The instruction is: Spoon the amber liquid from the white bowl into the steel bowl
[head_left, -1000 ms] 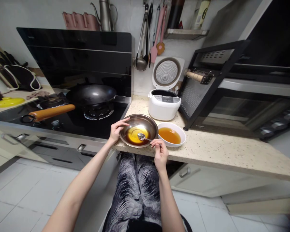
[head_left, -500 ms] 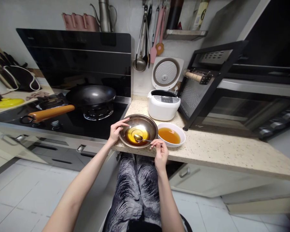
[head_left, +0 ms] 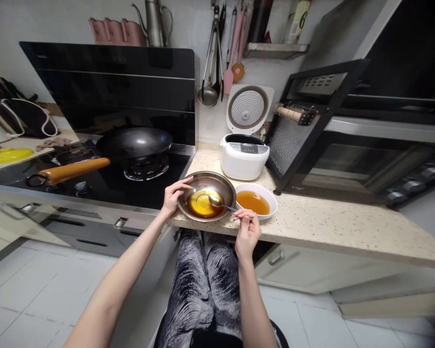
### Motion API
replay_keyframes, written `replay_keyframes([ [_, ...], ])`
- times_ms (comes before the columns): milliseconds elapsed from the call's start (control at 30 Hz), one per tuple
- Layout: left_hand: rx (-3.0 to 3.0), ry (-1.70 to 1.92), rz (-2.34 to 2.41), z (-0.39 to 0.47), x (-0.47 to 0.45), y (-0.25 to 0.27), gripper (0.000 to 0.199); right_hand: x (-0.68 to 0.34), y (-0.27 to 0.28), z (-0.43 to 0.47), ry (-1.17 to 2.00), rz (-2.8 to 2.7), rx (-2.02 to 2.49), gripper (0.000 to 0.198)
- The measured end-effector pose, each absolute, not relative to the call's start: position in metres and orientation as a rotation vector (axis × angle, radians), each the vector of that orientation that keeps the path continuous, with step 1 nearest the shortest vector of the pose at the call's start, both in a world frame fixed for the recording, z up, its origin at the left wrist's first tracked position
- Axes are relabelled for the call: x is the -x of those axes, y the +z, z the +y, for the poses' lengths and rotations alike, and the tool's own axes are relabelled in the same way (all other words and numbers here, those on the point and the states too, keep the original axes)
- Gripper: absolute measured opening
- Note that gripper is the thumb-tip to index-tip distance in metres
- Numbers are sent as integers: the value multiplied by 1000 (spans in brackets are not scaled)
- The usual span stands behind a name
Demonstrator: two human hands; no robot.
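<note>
A wide stainless steel bowl (head_left: 207, 180) holds amber liquid (head_left: 200, 204) and sits near the counter's front edge. My left hand (head_left: 173, 195) grips its left rim, thumb and fingers closed about the edge. Pinched in my right hand (head_left: 248, 233) is a metal spoon (head_left: 214, 200), held by the handle's end. The spoon's head is over the right part of the steel bowl; whether it touches the liquid I cannot tell. Close against the steel bowl's right side stands a white bowl (head_left: 273, 209) with orange-brown liquid, its front left edge just behind my right hand.
Behind the bowls is a white rice cooker (head_left: 245, 162) with its lid raised. To the left, a black wok (head_left: 137, 144) rests on the stove, its wooden handle (head_left: 74, 171) pointing left. An oven (head_left: 362, 169) occupies the right. Utensils (head_left: 217, 58) hang on the wall.
My right hand has moved a little to the right and the spoon's head has shifted right and slightly up in the bowl. My left hand stays on the rim.
</note>
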State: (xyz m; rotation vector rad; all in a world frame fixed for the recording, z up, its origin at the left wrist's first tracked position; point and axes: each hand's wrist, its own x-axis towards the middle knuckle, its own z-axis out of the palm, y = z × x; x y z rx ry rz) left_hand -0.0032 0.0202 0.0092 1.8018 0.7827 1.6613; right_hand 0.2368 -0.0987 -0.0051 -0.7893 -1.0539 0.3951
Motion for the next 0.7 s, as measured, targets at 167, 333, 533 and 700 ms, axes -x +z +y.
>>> replay_keyframes([
  [167,-1810,1658,783,20,4,9,35,-242,3,-101,302,-1007,766,23],
  [333,-1817,1654,785,21,4,9,34,-247,8,-101,302,-927,722,22],
  [533,-1807,1666,778,20,3,10,34,-256,16,-101,235,-825,757,24],
  [700,-1802,1664,775,19,2,11,34,-264,19,-102,124,-780,829,25],
])
